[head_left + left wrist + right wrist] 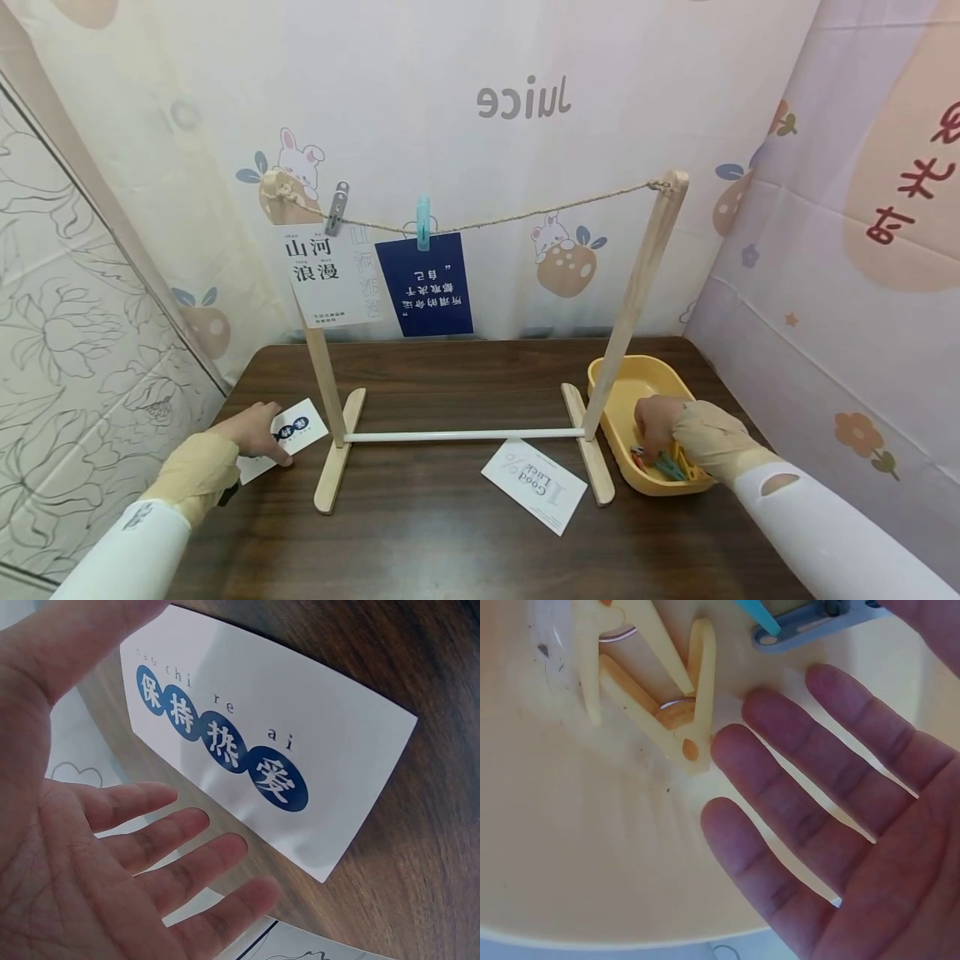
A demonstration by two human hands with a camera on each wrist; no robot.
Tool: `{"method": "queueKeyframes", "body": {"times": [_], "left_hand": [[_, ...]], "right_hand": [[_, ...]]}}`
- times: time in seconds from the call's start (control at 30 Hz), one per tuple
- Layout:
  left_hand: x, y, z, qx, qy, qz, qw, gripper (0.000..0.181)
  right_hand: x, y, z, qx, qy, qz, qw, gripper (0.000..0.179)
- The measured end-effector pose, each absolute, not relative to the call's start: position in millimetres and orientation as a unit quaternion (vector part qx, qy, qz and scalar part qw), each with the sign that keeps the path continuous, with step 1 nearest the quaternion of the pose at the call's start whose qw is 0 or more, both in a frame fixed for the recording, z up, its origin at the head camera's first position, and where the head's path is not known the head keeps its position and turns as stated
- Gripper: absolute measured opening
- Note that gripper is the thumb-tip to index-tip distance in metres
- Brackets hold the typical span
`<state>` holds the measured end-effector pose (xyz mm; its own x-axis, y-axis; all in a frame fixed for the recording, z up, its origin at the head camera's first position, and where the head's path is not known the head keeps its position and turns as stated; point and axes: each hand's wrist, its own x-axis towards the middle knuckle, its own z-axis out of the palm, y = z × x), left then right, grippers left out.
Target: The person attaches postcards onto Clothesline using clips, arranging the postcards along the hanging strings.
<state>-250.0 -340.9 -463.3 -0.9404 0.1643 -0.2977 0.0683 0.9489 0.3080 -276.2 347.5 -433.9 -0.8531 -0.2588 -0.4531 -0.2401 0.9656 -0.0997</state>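
Observation:
My left hand [251,429] is at a white card [303,427] with blue circles and characters on the table's left side. In the left wrist view the fingers [217,859] are loosely extended beside the card, and the thumb overlaps its corner; whether it touches is unclear. My right hand [660,421] reaches into a yellow plastic basket [637,367]. Its fingers [795,817] are spread loosely, close to a yellow clothespin [694,712] and holding nothing. A grey clothespin [802,630] and a blue one lie beyond the fingertips.
A wooden stand carries a rope [525,218] across the back. A grey clip [337,208] and a light-blue clip [423,223] are on it, with a white card [330,279] and a navy card [425,287] hanging there. A "Good Luck" card [535,485] lies on the table.

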Motion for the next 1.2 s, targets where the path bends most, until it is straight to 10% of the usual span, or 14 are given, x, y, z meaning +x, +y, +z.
{"method": "queueKeyframes", "body": {"times": [0.53, 0.8, 1.2], "left_hand": [[-308, -399, -560, 0.039, 0.974, 0.140, 0.171, 0.118], [-260, -343, -479, 0.045, 0.976, 0.144, 0.157, 0.097], [-249, -337, -466, 0.039, 0.984, 0.105, 0.137, 0.092]], "right_hand": [[-285, 347, -449, -0.134, 0.966, -0.013, 0.223, 0.036], [-300, 360, -462, -0.151, 0.963, -0.017, 0.223, 0.024], [-307, 373, -456, -0.176, 0.962, -0.074, 0.197, 0.017]]}}
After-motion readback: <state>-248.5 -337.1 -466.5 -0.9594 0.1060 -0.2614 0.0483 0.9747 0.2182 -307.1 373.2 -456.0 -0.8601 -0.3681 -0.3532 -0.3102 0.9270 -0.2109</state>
